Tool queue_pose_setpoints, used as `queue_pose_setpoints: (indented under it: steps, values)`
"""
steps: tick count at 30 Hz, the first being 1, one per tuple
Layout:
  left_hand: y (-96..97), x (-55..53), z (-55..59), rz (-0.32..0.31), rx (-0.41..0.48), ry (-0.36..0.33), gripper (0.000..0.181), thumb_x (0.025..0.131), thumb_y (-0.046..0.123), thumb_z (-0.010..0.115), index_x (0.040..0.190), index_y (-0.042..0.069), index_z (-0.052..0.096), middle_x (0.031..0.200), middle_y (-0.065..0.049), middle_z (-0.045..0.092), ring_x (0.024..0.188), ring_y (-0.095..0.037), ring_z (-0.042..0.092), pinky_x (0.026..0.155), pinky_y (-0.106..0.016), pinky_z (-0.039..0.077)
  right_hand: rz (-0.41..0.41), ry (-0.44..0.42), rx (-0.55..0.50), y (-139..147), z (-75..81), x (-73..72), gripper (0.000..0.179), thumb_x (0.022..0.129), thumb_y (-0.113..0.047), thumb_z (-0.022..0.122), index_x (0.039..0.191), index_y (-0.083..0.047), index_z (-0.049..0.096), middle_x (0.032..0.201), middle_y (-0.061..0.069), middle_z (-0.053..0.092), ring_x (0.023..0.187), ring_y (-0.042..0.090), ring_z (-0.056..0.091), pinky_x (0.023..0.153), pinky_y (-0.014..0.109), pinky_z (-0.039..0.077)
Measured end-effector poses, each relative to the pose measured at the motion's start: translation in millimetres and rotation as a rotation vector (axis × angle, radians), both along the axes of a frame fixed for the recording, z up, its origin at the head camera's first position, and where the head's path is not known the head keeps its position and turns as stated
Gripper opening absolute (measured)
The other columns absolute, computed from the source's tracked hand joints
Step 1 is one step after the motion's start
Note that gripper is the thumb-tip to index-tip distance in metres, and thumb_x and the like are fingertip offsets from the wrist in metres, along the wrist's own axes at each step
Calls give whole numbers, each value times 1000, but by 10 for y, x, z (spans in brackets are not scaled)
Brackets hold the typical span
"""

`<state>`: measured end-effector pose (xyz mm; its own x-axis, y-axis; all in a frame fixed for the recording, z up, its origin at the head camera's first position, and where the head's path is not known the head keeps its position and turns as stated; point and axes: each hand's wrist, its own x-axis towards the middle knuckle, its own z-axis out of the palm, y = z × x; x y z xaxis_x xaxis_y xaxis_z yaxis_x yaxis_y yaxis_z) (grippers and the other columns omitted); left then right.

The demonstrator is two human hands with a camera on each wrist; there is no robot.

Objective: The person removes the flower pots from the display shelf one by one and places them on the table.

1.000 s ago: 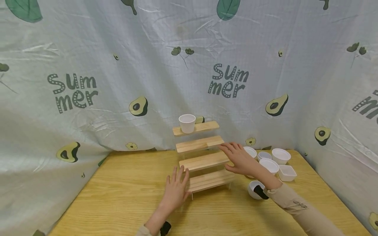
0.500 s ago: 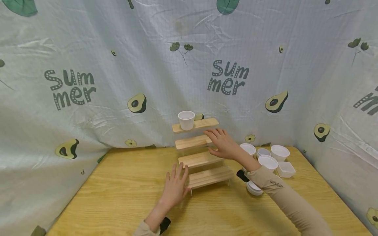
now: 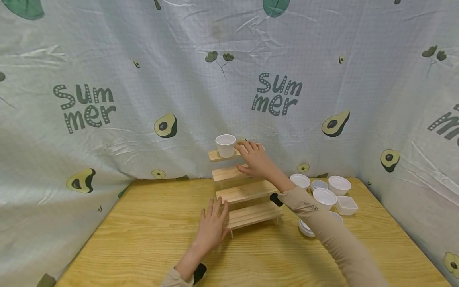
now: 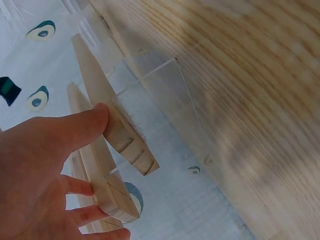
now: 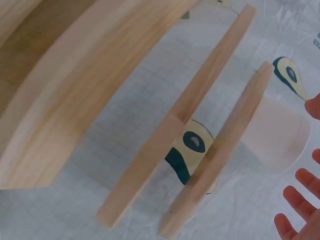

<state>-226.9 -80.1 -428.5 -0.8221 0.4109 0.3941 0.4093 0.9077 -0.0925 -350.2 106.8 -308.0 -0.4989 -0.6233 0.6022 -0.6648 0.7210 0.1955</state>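
Note:
A wooden stepped display rack [image 3: 251, 192] with clear supports stands on the table. On its top board sits a white round cup [image 3: 225, 146], upright near the left end. My right hand [image 3: 255, 160] reaches over the upper boards, fingers spread, with its fingertips close to the cup's right side. The right wrist view shows those fingers [image 5: 299, 200] apart from the cup [image 5: 280, 134]. My left hand [image 3: 210, 226] rests at the rack's left side. In the left wrist view its thumb [image 4: 82, 127] presses the edge of one board, while several fingers touch another board.
Several white containers, such as a round bowl [image 3: 339, 184] and a square tub [image 3: 346, 205], stand right of the rack on the wooden table [image 3: 143, 239]. My right forearm partly covers some of them. A printed cloth [image 3: 201, 87] hangs behind and at both sides.
My right hand has moved left and upward across the rack, from its right end to beside the cup. My left hand has stayed at the rack's left side.

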Motion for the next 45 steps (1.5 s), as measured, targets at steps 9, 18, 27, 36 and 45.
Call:
queue_pose_setpoints:
  steps: [9,18,27,36,45]
  values:
    - [5,-4,-8,5,5,4,76,76,43,65,136,7,34,140,-18,34,126,-40,34,88,-55,42,-78,-40,11,-260,159,-166,53,86,-37,56,131,-13,42,129,15,43,114,32,40,87,47,37]
    - [-9,9,-22,-2,-10,13,76,77,44,64,136,7,35,139,-17,34,126,-39,35,88,-54,43,-153,-138,71,-444,227,-273,53,89,-40,49,135,-17,37,135,14,37,119,32,37,92,49,35]
    - [-61,28,-45,-16,12,-22,76,76,43,65,136,7,34,140,-18,33,127,-40,33,89,-55,41,-203,-209,110,-607,189,-297,50,92,-39,43,138,-24,32,141,15,31,126,36,32,97,57,32]
    - [-91,48,-53,-29,13,-17,76,76,42,65,136,7,34,140,-18,33,127,-40,33,89,-55,41,-211,-138,114,-631,164,-262,48,91,-38,45,137,-27,34,138,17,36,123,37,37,93,56,36]
    - [-99,53,-56,-32,1,14,76,76,44,65,135,7,34,139,-18,34,126,-39,34,88,-54,42,-232,-140,121,-635,166,-260,47,91,-37,46,136,-29,34,135,18,40,119,38,40,88,54,39]
